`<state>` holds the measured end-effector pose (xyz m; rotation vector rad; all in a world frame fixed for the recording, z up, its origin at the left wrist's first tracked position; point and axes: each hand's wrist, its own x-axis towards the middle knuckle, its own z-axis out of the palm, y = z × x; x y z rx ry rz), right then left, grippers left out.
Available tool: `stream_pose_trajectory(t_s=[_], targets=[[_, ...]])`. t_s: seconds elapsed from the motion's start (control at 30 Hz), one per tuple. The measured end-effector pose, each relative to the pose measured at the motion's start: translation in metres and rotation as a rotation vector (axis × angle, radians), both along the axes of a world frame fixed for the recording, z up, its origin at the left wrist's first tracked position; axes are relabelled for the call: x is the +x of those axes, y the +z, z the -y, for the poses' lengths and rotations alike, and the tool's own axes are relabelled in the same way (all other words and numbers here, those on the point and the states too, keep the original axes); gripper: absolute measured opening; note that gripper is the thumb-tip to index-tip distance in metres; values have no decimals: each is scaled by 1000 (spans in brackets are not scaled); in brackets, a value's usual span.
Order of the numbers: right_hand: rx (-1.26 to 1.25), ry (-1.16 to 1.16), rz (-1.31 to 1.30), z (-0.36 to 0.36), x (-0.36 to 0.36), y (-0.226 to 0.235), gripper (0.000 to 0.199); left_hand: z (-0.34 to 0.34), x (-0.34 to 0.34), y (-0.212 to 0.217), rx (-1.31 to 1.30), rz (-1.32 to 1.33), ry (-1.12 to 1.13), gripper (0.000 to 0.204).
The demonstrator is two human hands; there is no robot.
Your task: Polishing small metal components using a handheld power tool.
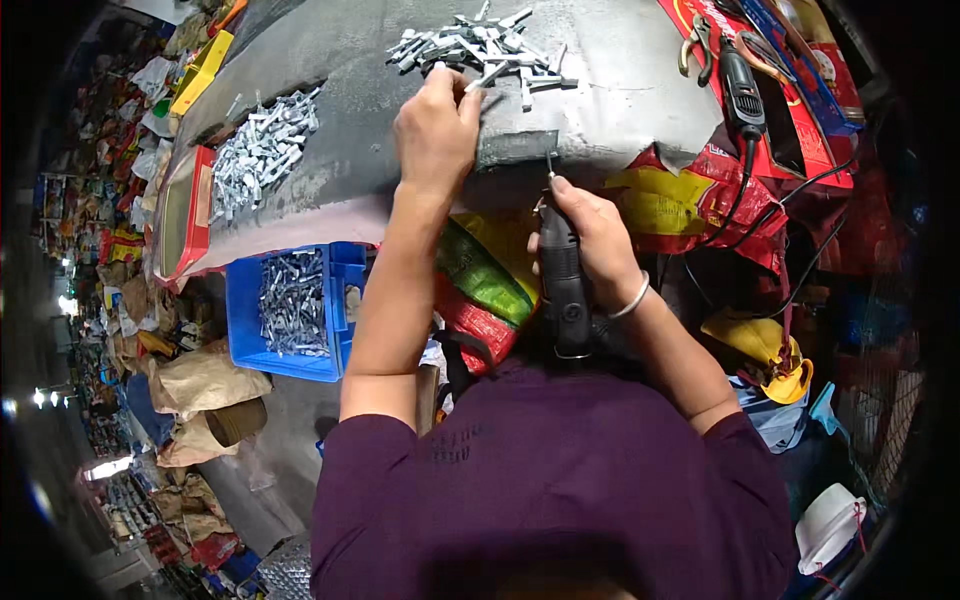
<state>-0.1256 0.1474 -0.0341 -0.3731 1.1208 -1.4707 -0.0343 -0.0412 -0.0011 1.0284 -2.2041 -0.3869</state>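
Purple sleeves of mine are filling the bottom of the view, and from them both forearms are reaching up toward the grey worktop (620,90). I am gripping a dark rotary tool (563,280) in my right hand (590,245), fingers wrapped tight around its body, its thin bit pointing up at the front edge of the worktop. My left hand (435,130) is resting on the worktop, pinching one small grey metal piece (487,78) at the near edge of a loose pile of metal pieces (485,48). Left of that pile, more such pieces are lying in a heap (262,150) beside a red tray (200,215). Below the worktop's left edge, a blue bin (245,320) is holding more pieces. A second corded tool (742,90) is lying at the worktop's right end.
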Motion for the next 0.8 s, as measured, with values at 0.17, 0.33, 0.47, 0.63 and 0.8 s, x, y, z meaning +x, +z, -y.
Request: stream_pose_trajectory(t_s=[0.17,0.33,0.47,0.63,0.8], targets=[[42,-26,39,2,-6,6,43,-28,31,-25,133,-369,-297,15],[45,8,129,14,3,14,43,-37,38,-44,27,-486,-440,22],[58,40,197,23,10,17,44,-40,37,-46,-28,-513,-433,22],[57,66,218,29,13,10,46,-41,37,-49,-2,-524,-429,23],[44,60,169,28,8,8,47,-38,36,-50,-52,-500,-445,25]])
